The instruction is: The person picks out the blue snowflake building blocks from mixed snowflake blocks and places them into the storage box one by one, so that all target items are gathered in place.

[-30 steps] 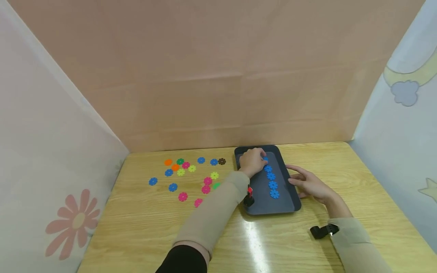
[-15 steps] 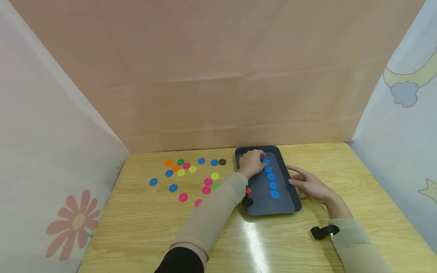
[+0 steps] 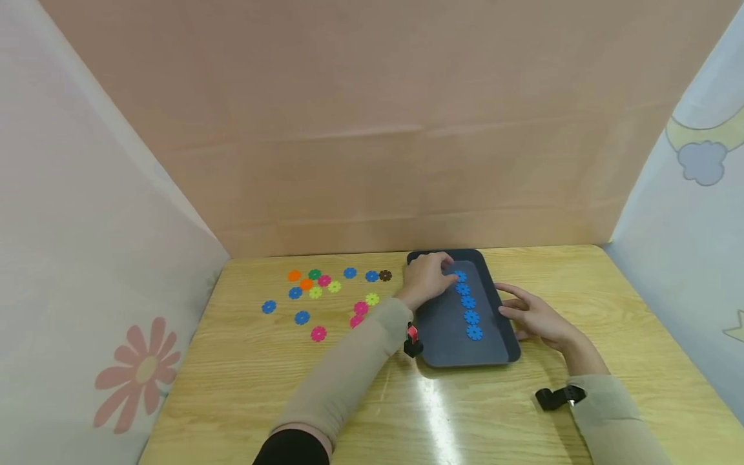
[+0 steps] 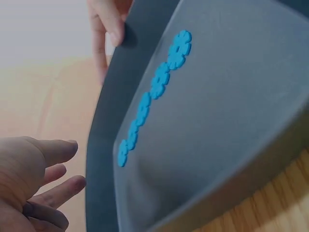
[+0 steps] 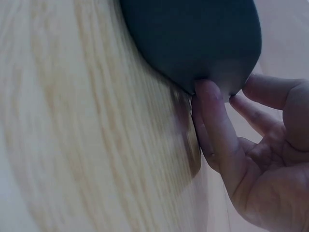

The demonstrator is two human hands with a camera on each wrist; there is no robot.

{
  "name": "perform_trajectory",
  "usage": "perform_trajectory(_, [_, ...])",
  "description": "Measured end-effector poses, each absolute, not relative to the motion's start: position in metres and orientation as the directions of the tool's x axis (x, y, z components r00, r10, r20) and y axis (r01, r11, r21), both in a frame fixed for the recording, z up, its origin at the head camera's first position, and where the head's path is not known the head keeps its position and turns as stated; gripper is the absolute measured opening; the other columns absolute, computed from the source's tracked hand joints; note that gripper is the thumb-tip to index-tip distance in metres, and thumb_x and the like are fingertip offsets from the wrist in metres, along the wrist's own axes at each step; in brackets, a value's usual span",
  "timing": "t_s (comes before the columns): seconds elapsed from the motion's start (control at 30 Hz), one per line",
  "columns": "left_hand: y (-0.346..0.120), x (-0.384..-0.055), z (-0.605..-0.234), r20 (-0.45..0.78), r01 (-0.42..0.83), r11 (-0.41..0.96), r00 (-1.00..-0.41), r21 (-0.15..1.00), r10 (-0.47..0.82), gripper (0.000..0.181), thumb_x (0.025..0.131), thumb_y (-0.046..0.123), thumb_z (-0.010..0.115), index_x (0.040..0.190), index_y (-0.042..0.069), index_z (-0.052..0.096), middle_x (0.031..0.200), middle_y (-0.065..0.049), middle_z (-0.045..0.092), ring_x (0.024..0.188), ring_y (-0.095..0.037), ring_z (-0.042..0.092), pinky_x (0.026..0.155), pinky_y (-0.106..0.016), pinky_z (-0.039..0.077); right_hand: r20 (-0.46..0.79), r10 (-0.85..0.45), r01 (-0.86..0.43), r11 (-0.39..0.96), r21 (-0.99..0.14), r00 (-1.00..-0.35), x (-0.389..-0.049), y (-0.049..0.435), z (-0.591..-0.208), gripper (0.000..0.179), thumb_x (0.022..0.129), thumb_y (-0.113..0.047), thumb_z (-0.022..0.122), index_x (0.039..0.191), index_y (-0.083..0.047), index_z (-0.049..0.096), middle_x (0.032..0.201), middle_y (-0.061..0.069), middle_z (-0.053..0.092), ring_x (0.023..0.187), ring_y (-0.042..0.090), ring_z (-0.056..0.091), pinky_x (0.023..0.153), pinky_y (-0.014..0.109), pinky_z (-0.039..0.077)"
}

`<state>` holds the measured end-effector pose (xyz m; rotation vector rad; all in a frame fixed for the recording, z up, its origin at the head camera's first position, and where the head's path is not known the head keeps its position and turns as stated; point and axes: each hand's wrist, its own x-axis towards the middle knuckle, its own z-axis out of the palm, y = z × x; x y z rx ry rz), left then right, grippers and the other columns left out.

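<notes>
A dark grey tray (image 3: 450, 349) holds a chain of several blue flower-shaped discs (image 3: 469, 302) along its right side; the left wrist view shows the row of discs (image 4: 158, 81) edge to edge. My left hand (image 3: 424, 281) hovers over the tray's far left part, thumb and fingers parted with nothing between them. Its thumb tip is close to the farthest disc. At the tray's right rim, my right hand (image 3: 537, 316) touches the side with extended fingertips. In the right wrist view, the thumb (image 5: 212, 104) and fingers meet the tray's outer wall (image 5: 193, 43).
Left of the tray, loose discs lie scattered on the wooden table (image 3: 232, 400): pink (image 3: 318, 333), orange (image 3: 294, 276), yellow (image 3: 372, 299), green, brown (image 3: 385, 276) and blue (image 3: 301, 318). A brown paper-like wall (image 3: 349, 161) rises behind the table; pale decorated walls flank it.
My left hand has drawn slightly left, away from the farthest blue disc, baring more of it. The right hand stays at the rim. The whole head view has shifted a little.
</notes>
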<state>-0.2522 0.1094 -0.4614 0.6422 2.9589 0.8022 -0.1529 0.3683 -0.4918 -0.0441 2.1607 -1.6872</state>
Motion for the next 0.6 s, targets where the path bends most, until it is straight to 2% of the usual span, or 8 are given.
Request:
perform_trajectory(0.13, [0.100,-0.250,-0.459,0.149,0.403,0.761,-0.912,0.509,0.383,0.035,0.094,0.042,0.078,0.125,0.027,0.073,0.113,0.011,0.074,0.087,-0.007,0.068,0.063,-0.024,0.049,-0.283,-0.263,0.212,0.268,-0.940,-0.922,-0.152,0.368,-0.491,0.072,0.109,-0.020,0.057,0.167,-0.013,0.016,0.156,0.044,0.023,0.114,0.043,0.065,0.078,0.054,0.061])
perform_trajectory(0.4, [0.072,-0.250,-0.450,0.176,0.399,0.698,-0.912,0.595,0.371,0.037,0.095,0.045,0.076,0.126,0.024,0.073,0.113,0.009,0.074,0.095,-0.008,0.068,0.068,-0.024,0.048,-0.281,-0.265,0.216,0.249,-0.944,-0.922,-0.152,0.369,-0.492,0.071,0.109,-0.019,0.056,0.167,-0.012,0.016,0.153,0.044,0.028,0.109,0.041,0.068,0.077,0.054,0.061])
perform_trajectory(0.5, [0.057,-0.252,-0.448,0.182,0.390,0.692,-0.916,0.608,0.356,0.038,0.095,0.045,0.076,0.126,0.023,0.073,0.113,0.007,0.074,0.091,-0.008,0.066,0.063,-0.023,0.047,-0.282,-0.266,0.216,0.250,-0.944,-0.922,-0.152,0.369,-0.493,0.071,0.109,-0.020,0.056,0.167,-0.013,0.015,0.153,0.043,0.027,0.110,0.041,0.067,0.078,0.054,0.061])
perform_trajectory(0.6, [0.042,-0.256,-0.450,0.187,0.378,0.702,-0.923,0.604,0.335,0.039,0.096,0.045,0.075,0.126,0.022,0.073,0.113,0.005,0.075,0.077,-0.010,0.065,0.053,-0.023,0.043,-0.281,-0.270,0.215,0.250,-0.944,-0.921,-0.152,0.369,-0.493,0.072,0.109,-0.021,0.056,0.167,-0.013,0.015,0.155,0.043,0.025,0.112,0.041,0.067,0.078,0.054,0.060])
